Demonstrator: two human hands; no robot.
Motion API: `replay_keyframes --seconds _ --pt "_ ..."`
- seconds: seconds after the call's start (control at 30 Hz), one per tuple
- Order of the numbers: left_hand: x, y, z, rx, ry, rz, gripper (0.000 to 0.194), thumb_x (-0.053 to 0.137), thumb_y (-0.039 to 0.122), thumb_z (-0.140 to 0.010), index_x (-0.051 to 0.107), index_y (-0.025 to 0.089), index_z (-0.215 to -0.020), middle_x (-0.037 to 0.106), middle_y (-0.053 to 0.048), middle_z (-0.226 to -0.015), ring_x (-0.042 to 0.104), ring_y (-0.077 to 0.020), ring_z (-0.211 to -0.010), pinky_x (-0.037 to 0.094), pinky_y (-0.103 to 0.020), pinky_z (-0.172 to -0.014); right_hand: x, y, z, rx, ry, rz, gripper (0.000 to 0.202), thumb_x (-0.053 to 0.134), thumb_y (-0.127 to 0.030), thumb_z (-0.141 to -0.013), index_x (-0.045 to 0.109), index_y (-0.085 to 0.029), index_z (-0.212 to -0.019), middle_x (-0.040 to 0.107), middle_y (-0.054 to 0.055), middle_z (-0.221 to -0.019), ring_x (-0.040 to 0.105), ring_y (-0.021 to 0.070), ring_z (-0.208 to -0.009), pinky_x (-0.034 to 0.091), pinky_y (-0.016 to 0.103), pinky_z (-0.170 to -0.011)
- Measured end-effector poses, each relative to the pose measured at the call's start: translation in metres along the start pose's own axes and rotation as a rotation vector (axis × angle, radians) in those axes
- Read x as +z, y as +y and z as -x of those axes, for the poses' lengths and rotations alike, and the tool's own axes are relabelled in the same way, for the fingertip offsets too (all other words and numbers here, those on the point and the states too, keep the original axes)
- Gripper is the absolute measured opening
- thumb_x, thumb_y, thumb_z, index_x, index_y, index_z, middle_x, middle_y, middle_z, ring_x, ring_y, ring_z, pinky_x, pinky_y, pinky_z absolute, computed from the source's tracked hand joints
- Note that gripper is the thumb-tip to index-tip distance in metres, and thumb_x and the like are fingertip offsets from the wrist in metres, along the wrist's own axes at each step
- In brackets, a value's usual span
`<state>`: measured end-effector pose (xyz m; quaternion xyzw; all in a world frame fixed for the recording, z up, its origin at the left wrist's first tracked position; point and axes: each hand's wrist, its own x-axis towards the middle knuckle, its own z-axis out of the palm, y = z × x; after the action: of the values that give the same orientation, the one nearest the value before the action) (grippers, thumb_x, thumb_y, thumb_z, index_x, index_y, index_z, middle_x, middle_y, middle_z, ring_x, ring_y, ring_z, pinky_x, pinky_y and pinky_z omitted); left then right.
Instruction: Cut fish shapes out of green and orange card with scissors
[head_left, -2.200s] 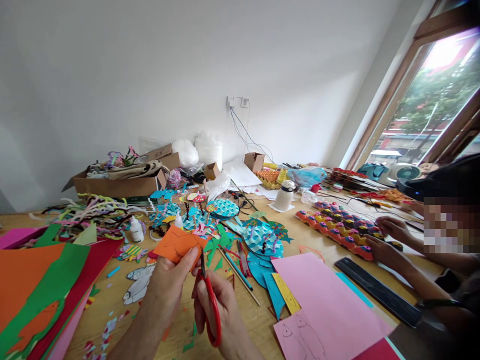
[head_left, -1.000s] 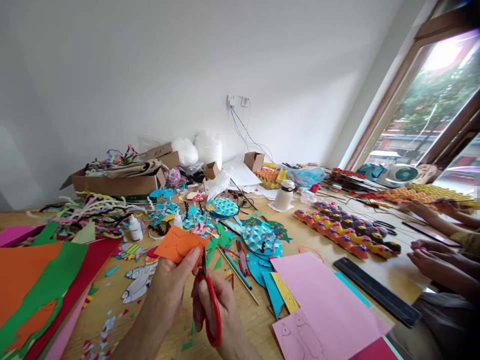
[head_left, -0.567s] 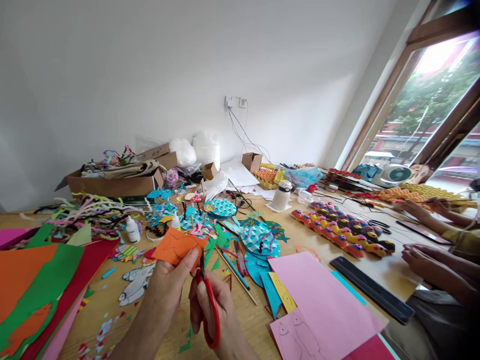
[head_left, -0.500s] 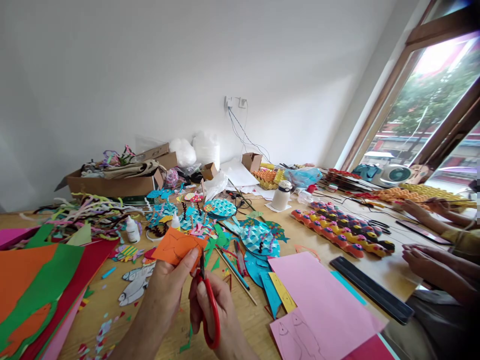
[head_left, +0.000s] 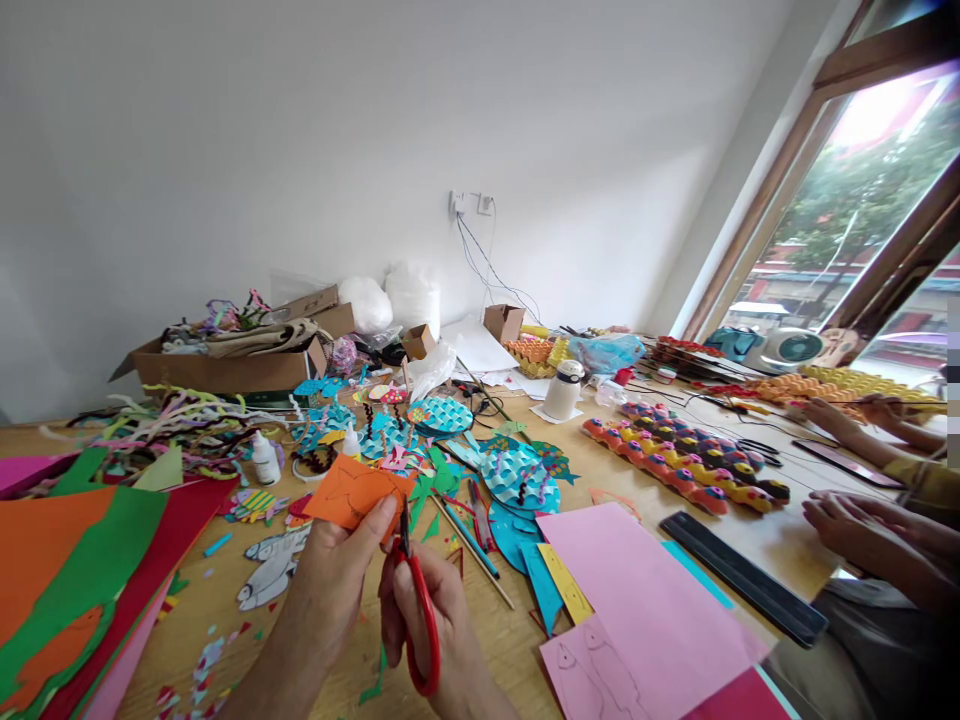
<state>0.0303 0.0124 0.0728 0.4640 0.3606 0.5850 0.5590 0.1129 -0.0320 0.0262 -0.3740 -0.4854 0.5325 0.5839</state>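
My left hand [head_left: 334, 570] pinches an orange sheet of paper [head_left: 346, 492] between thumb and fingers; pencil-like outlines are drawn on it. In my right hand [head_left: 435, 605] is a pair of red-handled scissors [head_left: 426, 630], pointing up and away from me. The blades sit at the paper's right edge, close to my left thumb. Below my hands, paper scraps [head_left: 202, 660] are scattered on the wooden table [head_left: 390, 690]. White fish cutouts [head_left: 268, 580] lie left of my left wrist.
Coloured paper sheets [head_left: 82, 550] lie at the left, pink paper [head_left: 645, 610] at the right. A white glue bottle [head_left: 265, 460], blue fish crafts [head_left: 517, 478], a flask [head_left: 563, 390] and painted egg-carton strips [head_left: 682, 455] stand beyond. Other people's hands [head_left: 877, 530] are at the far right.
My hands, the scissors and the orange paper look almost unmoved. At the far right, another person's near hands have shifted slightly.
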Motion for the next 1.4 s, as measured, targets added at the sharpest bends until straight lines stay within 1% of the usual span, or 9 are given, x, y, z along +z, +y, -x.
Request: replay_keyframes --seconds 0.17,0.23,0.33,0.47,0.53,0.77,0.93,1.17,1.4 --pt "-0.003 0.001 -0.001 0.01 -0.012 -0.024 0.012 0.066 0.028 -0.067 0.059 0.019 -0.066 0.06 0.004 -0.063 0.054 -0.0148 -0.062 0.046 -0.025 -0.062 0.001 -0.003 -0.001 0.052 0.023 -0.004 0.05 0.047 -0.067 -0.074 0.041 -0.02 -0.061 0.036 -0.008 -0.038 0.031 0.0045 -0.03 0.021 0.016 -0.032" --pt "-0.005 0.0 -0.002 -0.005 -0.028 -0.037 0.013 0.066 0.029 -0.067 0.058 0.019 -0.065 0.059 0.004 -0.063 0.053 -0.0144 -0.061 0.046 -0.025 -0.061 0.0 -0.003 -0.001 0.07 0.022 -0.005 0.051 0.048 -0.069 -0.071 0.04 -0.02 -0.06 0.036 -0.008 -0.037 0.031 0.0042 -0.029 0.02 0.015 -0.032" --pt "-0.006 0.0 -0.003 -0.008 -0.054 -0.05 0.014 0.065 0.029 -0.069 0.058 0.018 -0.063 0.058 0.004 -0.06 0.052 -0.0133 -0.059 0.045 -0.023 -0.058 -0.001 -0.004 -0.002 0.079 0.016 -0.012 0.052 0.049 -0.07 -0.07 0.039 -0.02 -0.059 0.036 -0.008 -0.037 0.031 0.0037 -0.029 0.019 0.015 -0.031" --pt "-0.005 0.003 -0.002 0.013 -0.077 -0.043 0.012 0.064 0.027 -0.069 0.059 0.018 -0.064 0.058 0.004 -0.06 0.051 -0.0128 -0.059 0.044 -0.023 -0.059 -0.001 -0.004 -0.001 0.063 0.012 0.001 0.051 0.048 -0.068 -0.071 0.039 -0.02 -0.06 0.036 -0.008 -0.038 0.031 0.0034 -0.029 0.019 0.015 -0.031" --pt "-0.004 0.005 -0.001 0.008 -0.091 -0.053 0.012 0.063 0.027 -0.069 0.059 0.018 -0.064 0.058 0.003 -0.06 0.051 -0.0128 -0.058 0.043 -0.023 -0.057 -0.001 -0.005 -0.001 0.062 0.017 0.017 0.051 0.047 -0.068 -0.072 0.037 -0.02 -0.059 0.035 -0.009 -0.038 0.03 0.0036 -0.029 0.018 0.015 -0.031" --pt "-0.002 0.008 -0.003 -0.01 -0.076 -0.073 0.015 0.064 0.028 -0.065 0.058 0.017 -0.057 0.055 0.003 -0.053 0.049 -0.0128 -0.052 0.041 -0.023 -0.051 -0.003 -0.006 0.001 0.085 0.002 0.041 0.051 0.046 -0.068 -0.073 0.039 -0.02 -0.06 0.035 -0.009 -0.038 0.03 0.0041 -0.029 0.02 0.016 -0.032" --pt "-0.003 0.01 -0.004 -0.005 -0.102 -0.084 0.015 0.063 0.029 -0.065 0.059 0.017 -0.057 0.056 0.002 -0.054 0.049 -0.0129 -0.052 0.04 -0.023 -0.049 -0.004 -0.009 0.001 0.068 -0.001 0.057 0.051 0.047 -0.069 -0.073 0.037 -0.02 -0.059 0.032 -0.01 -0.038 0.029 0.0036 -0.029 0.021 0.016 -0.031" --pt "-0.005 0.008 -0.005 -0.01 -0.122 -0.097 0.016 0.062 0.028 -0.069 0.059 0.017 -0.058 0.056 0.002 -0.055 0.05 -0.0127 -0.054 0.04 -0.023 -0.051 -0.004 -0.01 0.002 0.045 0.016 0.067 0.052 0.046 -0.068 -0.074 0.037 -0.02 -0.057 0.032 -0.009 -0.038 0.028 0.0034 -0.029 0.021 0.016 -0.031" --pt "-0.006 0.006 -0.006 0.007 -0.138 -0.075 0.018 0.061 0.029 -0.071 0.059 0.017 -0.057 0.055 0.002 -0.055 0.049 -0.013 -0.055 0.041 -0.023 -0.051 -0.004 -0.007 0.003 0.064 0.013 0.07 0.049 0.046 -0.065 -0.078 0.038 -0.02 -0.059 0.033 -0.009 -0.039 0.028 0.0034 -0.03 0.021 0.015 -0.031"
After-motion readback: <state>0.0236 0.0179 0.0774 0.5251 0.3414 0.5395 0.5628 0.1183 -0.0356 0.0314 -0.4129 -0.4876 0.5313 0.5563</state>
